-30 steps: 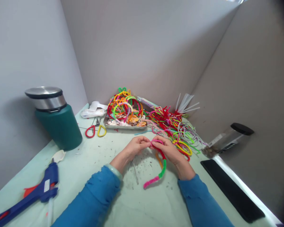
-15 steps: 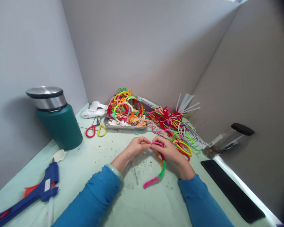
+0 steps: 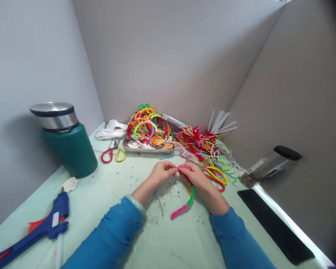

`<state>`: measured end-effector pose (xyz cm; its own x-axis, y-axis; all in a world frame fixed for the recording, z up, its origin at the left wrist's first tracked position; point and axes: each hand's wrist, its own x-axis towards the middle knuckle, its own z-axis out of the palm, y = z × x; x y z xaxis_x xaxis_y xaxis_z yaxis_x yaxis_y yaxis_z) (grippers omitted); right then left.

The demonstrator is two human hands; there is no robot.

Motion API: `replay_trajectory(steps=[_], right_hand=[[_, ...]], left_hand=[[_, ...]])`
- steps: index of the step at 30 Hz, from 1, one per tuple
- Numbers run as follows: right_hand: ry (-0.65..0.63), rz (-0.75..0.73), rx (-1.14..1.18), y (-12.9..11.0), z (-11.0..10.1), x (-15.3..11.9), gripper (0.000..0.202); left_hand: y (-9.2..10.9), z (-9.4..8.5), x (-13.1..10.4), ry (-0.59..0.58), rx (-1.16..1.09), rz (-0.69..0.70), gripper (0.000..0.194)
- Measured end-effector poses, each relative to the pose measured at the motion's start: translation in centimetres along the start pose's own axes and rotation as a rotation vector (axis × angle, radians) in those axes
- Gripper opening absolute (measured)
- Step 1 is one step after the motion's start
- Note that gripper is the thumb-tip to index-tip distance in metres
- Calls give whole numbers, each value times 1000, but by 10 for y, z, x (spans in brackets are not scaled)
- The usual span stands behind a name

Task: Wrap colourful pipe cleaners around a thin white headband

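My right hand [image 3: 196,176] is closed around a fuzzy pipe cleaner [image 3: 190,196] with pink, red, green and orange parts. Its green and bright pink tail curves down below the palm over the table. Fingertips of my left hand [image 3: 162,172] pinch together at the pink upper end, right beside my right thumb. What exactly lies between those left fingertips is small and partly hidden. A thin metal stick [image 3: 160,205] lies on the table under my hands, among dark scraps.
Behind my hands, a metal tray [image 3: 148,151] holds shells and coiled pipe cleaners. Loose pipe cleaners [image 3: 197,140] are heaped to its right. Pliers [image 3: 112,152], a green bottle [image 3: 70,149] and a blue glue gun [image 3: 54,220] are at left; a clear container [image 3: 264,168] and black strip [image 3: 274,224] at right.
My right hand has turned slightly, and the pipe cleaner's hanging tail has swung a little up. The pink upper part now bunches closer to my right thumb.
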<state>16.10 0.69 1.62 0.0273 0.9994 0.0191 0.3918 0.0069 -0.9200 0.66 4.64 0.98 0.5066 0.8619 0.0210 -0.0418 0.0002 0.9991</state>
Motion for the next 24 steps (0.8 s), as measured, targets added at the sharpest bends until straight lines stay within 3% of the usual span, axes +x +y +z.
replay_trajectory(steps=[12, 24], right_hand=[[-34, 67, 78, -7, 1, -4, 20], [-45, 29, 27, -11, -3, -7, 19]], left_hand=[[-9, -1, 2, -33, 105, 109, 15], [-13, -2, 6, -19, 168, 160, 15]])
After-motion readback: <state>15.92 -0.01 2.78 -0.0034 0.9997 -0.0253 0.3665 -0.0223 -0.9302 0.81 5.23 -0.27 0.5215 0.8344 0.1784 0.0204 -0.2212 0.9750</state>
